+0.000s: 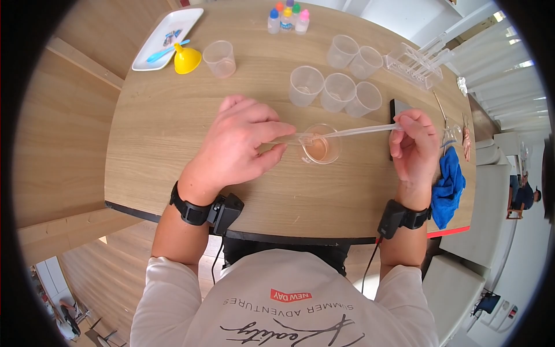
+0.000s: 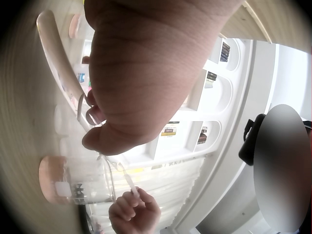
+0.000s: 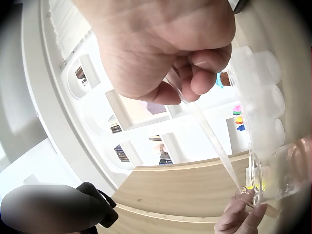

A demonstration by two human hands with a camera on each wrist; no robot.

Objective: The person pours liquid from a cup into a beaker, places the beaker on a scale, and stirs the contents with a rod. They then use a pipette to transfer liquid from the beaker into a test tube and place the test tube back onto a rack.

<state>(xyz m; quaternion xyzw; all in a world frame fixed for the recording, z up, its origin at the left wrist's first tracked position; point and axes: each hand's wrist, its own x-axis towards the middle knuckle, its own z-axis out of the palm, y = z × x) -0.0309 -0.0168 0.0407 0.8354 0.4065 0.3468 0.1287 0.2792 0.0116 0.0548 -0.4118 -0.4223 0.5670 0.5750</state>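
Note:
My left hand pinches a clear test tube with pinkish contents, lying nearly level, its mouth by the beaker's rim. In my right hand is a long translucent plastic dropper, gripped at its bulb end. The dropper slants down leftward, and its thin tip meets the mouth of the tube in the right wrist view. Under both stands a glass beaker with pinkish-brown liquid, upright on the table. The left hand's fingers hide part of the tube.
Several clear plastic cups stand behind the beaker, with a tube rack farther right. A blue cloth lies by the right forearm. At the back left are a white tray, a yellow funnel and another cup. Small bottles stand at the back.

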